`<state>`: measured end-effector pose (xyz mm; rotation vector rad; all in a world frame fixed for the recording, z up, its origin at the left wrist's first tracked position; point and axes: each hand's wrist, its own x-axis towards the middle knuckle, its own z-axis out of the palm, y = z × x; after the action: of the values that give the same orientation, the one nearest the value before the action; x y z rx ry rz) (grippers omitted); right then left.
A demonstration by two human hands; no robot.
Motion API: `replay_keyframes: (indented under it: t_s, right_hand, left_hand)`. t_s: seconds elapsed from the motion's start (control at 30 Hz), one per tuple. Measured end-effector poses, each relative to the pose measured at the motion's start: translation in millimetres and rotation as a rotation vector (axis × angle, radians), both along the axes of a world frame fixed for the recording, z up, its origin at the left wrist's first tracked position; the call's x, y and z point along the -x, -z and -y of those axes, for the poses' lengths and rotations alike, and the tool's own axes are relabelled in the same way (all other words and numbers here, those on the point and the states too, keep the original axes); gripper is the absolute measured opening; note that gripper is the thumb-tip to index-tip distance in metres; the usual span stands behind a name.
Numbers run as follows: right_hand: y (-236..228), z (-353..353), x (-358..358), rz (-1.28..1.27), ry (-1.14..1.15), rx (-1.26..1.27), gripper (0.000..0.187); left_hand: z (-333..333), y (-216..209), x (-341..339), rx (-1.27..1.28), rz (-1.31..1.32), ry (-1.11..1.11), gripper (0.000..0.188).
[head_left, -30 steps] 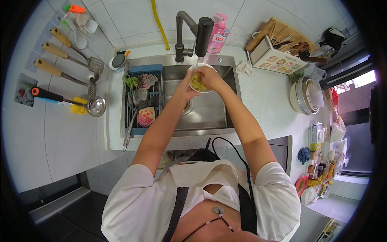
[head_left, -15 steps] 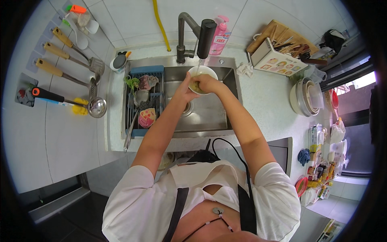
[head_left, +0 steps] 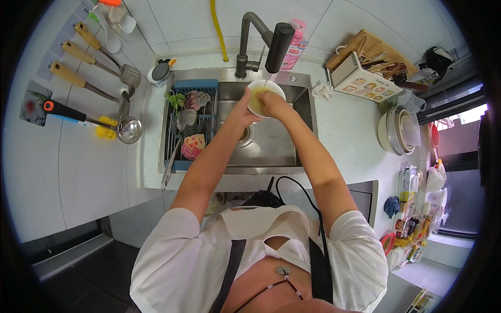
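Over a rectangular silver metal sink (head_left: 274, 152), below a curved dark grey metal faucet (head_left: 280, 48), there is a round white bowl (head_left: 279, 89) with yellowish contents (head_left: 256, 102). The left hand (head_left: 243, 111) grips its left side, half curled; the right hand (head_left: 275, 105) is inside, and I cannot tell if its fingers hold something.

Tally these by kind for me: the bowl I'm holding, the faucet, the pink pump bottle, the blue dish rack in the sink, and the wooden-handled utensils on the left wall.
White bowl: 1
Faucet: 1
Pink pump bottle: 1
Blue dish rack: 1
Wooden-handled utensils: 3
Total: 7
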<state>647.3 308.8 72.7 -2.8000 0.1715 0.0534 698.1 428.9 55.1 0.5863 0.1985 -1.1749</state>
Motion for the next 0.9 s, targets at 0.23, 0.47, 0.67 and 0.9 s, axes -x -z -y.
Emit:
replay_keyframes:
  t_s: [0.23, 0.47, 0.67, 0.9]
  right_hand:
    - [-17, -7, -4, 0.014, 0.216, -0.053, 0.024]
    - [-33, -22, 2, 0.048, 0.125, 0.079, 0.039]
    - [-15, -13, -7, -0.004, 0.101, 0.097, 0.033]
    - [-27, -16, -2, 0.012, 0.121, 0.124, 0.024]
  left_hand:
    - [-1, 6, -5, 0.132, -0.014, -0.001, 0.057]
    - [-5, 3, -6, 0.136, 0.038, -0.009, 0.055]
    - [-3, -2, -2, 0.079, 0.025, -0.023, 0.054]
    - [-9, -8, -1, 0.126, 0.008, -0.04, 0.056]
